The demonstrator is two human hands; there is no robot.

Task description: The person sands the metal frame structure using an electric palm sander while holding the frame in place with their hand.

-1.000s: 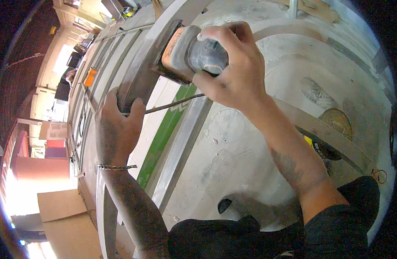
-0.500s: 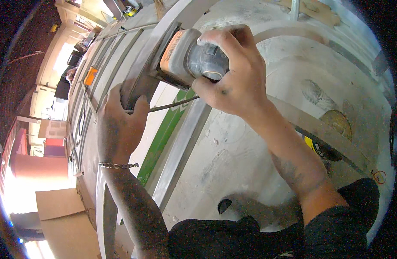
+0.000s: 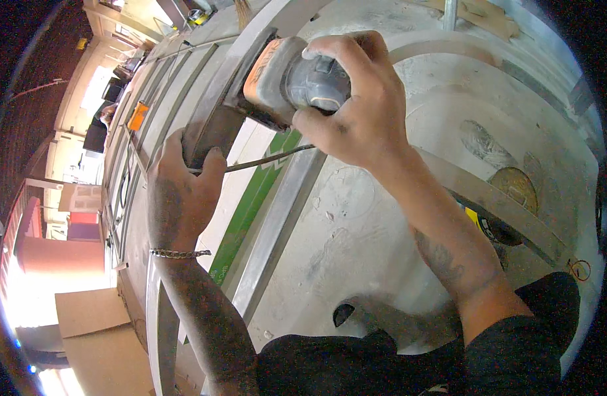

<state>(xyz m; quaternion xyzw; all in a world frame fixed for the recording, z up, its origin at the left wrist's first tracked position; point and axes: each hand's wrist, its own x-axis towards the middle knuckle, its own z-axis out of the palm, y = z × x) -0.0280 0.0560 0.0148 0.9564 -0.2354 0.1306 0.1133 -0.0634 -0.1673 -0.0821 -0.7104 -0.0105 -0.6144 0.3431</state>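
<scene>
Nearest to me, a person in a black top (image 3: 508,356) wears a chain bracelet (image 3: 181,254) on the left wrist. The left hand (image 3: 186,188) pinches the lower end of a curved grey beam (image 3: 217,135) between thumb and fingers. Just beyond, the right hand (image 3: 363,109) is wrapped around the rounded body of an orange-and-grey power sander (image 3: 277,79), its flat pad against the beam. Beneath lies a green strip (image 3: 247,208) above a dusty floor (image 3: 356,264); farther left, a small orange object (image 3: 138,117) sits among long bars (image 3: 174,99).
</scene>
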